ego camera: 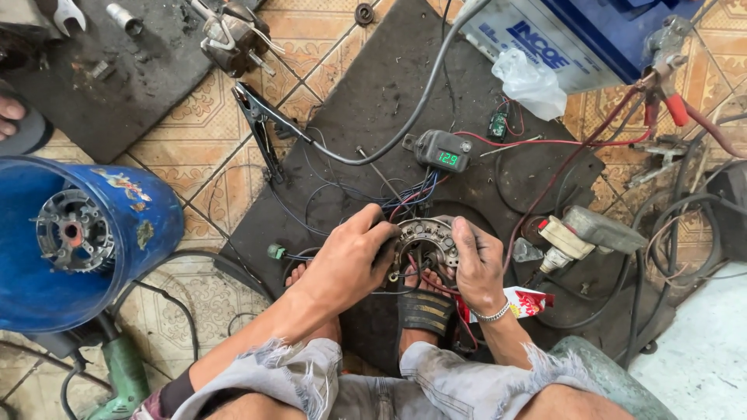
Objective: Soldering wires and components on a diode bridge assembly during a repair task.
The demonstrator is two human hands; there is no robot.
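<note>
Both hands close on one round metal part. Left hand (346, 260): fingers curled over the left rim of the ring-shaped metal assembly (424, 239), thumb side up, firm hold. Right hand (476, 260): fingers (465, 233) bent onto the right rim of the same assembly; a bead bracelet (492, 314) sits at the wrist.

Assembly: held between the two hands, just above a sandalled foot (424, 303), over the dark rubber mat (373, 101). Bundle of blue, red and black wires (412, 194) runs from its upper edge toward a small black meter with a green display (442, 150).

Surroundings: black clamp (261, 124) on the mat to the upper left; blue drum (93, 233) lying on its side at far left, a toothed metal part in its mouth; green power tool (124, 373) below it; white and blue battery (568, 35) at upper right, with red-handled clips (669, 105) beside it.
</note>
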